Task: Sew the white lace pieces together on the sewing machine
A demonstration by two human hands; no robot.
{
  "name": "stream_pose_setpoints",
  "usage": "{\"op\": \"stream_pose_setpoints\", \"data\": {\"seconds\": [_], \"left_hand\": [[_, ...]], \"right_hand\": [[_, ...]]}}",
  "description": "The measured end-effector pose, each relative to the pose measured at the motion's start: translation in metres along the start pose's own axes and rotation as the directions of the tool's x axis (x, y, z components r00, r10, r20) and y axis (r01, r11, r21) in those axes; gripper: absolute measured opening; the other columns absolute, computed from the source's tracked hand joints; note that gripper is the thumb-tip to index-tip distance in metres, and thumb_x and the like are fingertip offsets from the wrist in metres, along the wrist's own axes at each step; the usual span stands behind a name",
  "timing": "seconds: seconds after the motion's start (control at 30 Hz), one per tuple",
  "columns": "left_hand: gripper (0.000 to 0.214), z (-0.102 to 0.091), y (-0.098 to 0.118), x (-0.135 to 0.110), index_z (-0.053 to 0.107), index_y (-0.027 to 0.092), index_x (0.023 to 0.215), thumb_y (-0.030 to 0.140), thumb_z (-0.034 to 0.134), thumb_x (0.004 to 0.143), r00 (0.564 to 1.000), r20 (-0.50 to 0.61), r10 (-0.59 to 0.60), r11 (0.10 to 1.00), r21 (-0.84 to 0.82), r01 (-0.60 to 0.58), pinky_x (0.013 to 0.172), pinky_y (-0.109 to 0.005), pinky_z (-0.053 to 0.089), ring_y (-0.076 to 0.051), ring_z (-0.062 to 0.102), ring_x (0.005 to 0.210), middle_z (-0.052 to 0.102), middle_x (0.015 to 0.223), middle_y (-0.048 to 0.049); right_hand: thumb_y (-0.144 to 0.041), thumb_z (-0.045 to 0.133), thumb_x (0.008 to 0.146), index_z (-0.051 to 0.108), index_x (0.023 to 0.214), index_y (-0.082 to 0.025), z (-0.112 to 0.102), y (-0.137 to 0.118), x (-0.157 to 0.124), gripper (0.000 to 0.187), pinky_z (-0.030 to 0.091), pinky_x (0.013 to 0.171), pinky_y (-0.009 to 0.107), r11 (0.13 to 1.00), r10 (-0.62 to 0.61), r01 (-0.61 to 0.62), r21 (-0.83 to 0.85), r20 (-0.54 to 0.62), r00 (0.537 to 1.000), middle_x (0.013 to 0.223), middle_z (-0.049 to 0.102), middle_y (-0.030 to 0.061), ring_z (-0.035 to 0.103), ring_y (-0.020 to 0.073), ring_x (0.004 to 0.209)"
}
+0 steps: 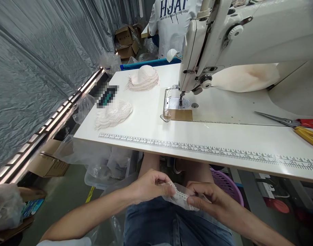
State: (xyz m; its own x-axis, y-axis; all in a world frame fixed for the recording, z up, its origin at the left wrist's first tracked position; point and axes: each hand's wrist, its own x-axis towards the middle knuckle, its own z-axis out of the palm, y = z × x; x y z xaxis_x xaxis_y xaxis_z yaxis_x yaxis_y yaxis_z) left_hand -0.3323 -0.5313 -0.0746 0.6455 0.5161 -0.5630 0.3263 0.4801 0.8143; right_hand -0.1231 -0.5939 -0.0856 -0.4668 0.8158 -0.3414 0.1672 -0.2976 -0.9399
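Observation:
Over my lap, below the table's front edge, both hands pinch one short strip of white lace trim (pixel 177 195). My left hand (pixel 148 186) is closed on its left end. My right hand (pixel 206 200) is closed on its right end, fingers curled over it. Up on the white sewing table (pixel 151 126) lie two piles of lace: one (pixel 112 114) near the left edge and one (pixel 143 78) farther back. A white industrial sewing machine (pixel 235 37) stands at the right, with its needle and presser foot (pixel 181 99) over the metal plate.
Scissors with red and yellow handles (pixel 299 124) lie at the table's right. A printed ruler (pixel 210 150) runs along the front edge. A person in a white printed shirt (pixel 171 20) stands behind the table. Cardboard boxes (pixel 125 41), plastic bags and a purple basket (pixel 225 184) surround it.

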Motion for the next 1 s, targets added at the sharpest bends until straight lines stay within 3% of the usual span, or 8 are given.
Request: {"op": "stream_pose_setpoints", "data": {"seconds": [0.1,0.27,0.37,0.57,0.7,0.83,1.0], "left_hand": [[0.036,0.000,0.004,0.000,0.070,0.010,0.078,0.038,0.079,0.058,1.000,-0.004,-0.017,0.999,0.037,0.017,0.060,-0.020,0.041,-0.011,0.054,0.063,0.065,0.071,-0.0035],[0.036,0.003,0.006,0.002,0.072,0.009,0.074,0.042,0.076,0.060,0.997,-0.050,-0.051,0.992,0.114,0.057,0.052,-0.018,0.036,-0.009,0.050,0.055,0.065,0.063,-0.0033],[0.039,0.005,0.006,0.003,0.072,0.009,0.076,0.044,0.077,0.059,0.997,-0.050,-0.052,0.990,0.126,0.058,0.051,-0.018,0.036,-0.009,0.049,0.055,0.065,0.063,-0.0034],[0.039,0.004,0.009,-0.001,0.073,0.009,0.082,0.042,0.075,0.062,0.999,-0.038,-0.023,0.985,0.172,0.029,0.061,-0.021,0.042,-0.013,0.057,0.065,0.069,0.074,-0.0068],[0.035,0.003,0.007,-0.001,0.072,0.011,0.087,0.036,0.075,0.063,0.999,-0.016,0.032,0.971,0.239,-0.027,0.068,-0.022,0.043,-0.016,0.060,0.075,0.070,0.079,-0.0061],[0.037,0.002,0.003,0.001,0.072,0.011,0.090,0.036,0.075,0.063,1.000,-0.006,-0.005,0.980,0.197,0.006,0.072,-0.025,0.046,-0.018,0.063,0.077,0.071,0.083,-0.0077],[0.034,0.002,0.003,0.002,0.072,0.010,0.088,0.034,0.073,0.065,1.000,-0.023,0.005,0.981,0.194,0.000,0.069,-0.025,0.046,-0.018,0.063,0.074,0.071,0.080,-0.0091]], "right_hand": [[-0.043,0.053,0.085,0.058,0.069,-0.020,-0.002,0.001,-0.001,0.028,0.032,0.060,0.023,1.000,0.005,-0.005,-0.001,-0.007,1.000,0.068,0.049,-0.0024,0.044,0.0128,0.065],[-0.042,0.055,0.085,0.061,0.076,-0.021,-0.001,0.001,-0.001,0.023,0.034,0.062,0.023,0.999,0.011,-0.010,-0.043,0.023,1.000,0.073,0.053,-0.0015,0.047,0.0141,0.070],[-0.043,0.057,0.083,0.060,0.072,-0.021,0.003,0.005,0.001,0.025,0.033,0.063,0.023,1.000,0.007,-0.007,-0.023,-0.017,1.000,0.070,0.052,-0.0019,0.047,0.0144,0.070],[-0.045,0.059,0.081,0.055,0.066,-0.019,0.002,0.013,0.001,0.030,0.027,0.057,0.023,0.996,0.075,-0.074,0.049,-0.016,0.997,0.063,0.043,-0.0043,0.037,0.0115,0.062],[-0.048,0.059,0.080,0.055,0.065,-0.020,-0.001,0.015,0.000,0.032,0.028,0.057,0.023,0.994,0.095,-0.093,0.052,-0.033,0.995,0.063,0.043,-0.0038,0.037,0.0120,0.062],[-0.051,0.060,0.077,0.054,0.064,-0.021,-0.001,0.016,-0.002,0.034,0.032,0.059,0.024,0.992,0.121,-0.119,0.047,-0.058,0.991,0.064,0.044,-0.0025,0.039,0.0137,0.064],[-0.053,0.061,0.076,0.056,0.064,-0.021,0.000,0.015,-0.005,0.035,0.033,0.058,0.025,0.989,0.143,-0.140,0.037,-0.115,0.983,0.064,0.045,-0.0015,0.040,0.0149,0.064]]}}
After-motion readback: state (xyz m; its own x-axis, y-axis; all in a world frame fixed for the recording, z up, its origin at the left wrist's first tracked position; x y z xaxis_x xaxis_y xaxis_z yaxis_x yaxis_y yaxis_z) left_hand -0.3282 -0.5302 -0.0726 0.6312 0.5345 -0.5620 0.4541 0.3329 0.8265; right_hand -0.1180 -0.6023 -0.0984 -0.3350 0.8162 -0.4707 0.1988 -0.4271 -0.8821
